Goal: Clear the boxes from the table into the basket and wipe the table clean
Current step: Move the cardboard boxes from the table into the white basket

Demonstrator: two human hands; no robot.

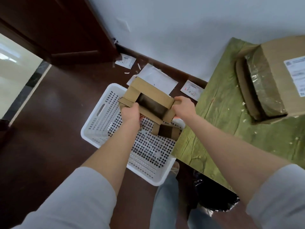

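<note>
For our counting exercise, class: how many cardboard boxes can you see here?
3: an open box held by the left hand and right hand over the white basket; a small box inside the basket; a large taped box on the green table. Others may be hidden.

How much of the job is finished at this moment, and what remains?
Done: one small box seems to lie already in the basket.
In hand: the left hand and right hand hold an open box over the basket.
Left: the big box stands on the table, and crumbs show that it is not wiped. No cloth is in view.
</note>
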